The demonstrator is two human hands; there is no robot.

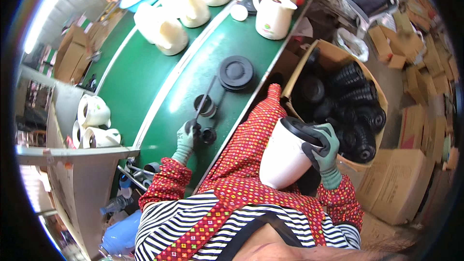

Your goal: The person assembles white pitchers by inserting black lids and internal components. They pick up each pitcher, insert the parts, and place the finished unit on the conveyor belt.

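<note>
Left hand (185, 137) grips a black stick (206, 97) above a green table (191, 84); right hand (326, 147), beside a box (302, 65), grips a pot (284, 159).

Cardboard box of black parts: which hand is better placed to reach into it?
Probably the right hand: it is nearer the cardboard box, though it grips the white vessel's dark rim. The left hand is over the green bench, holding a thin dark stick.

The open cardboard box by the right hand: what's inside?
Black parts, some ribbed, lie heaped in the open cardboard box. Its bottom and whatever lies under the top parts are covered.
</note>
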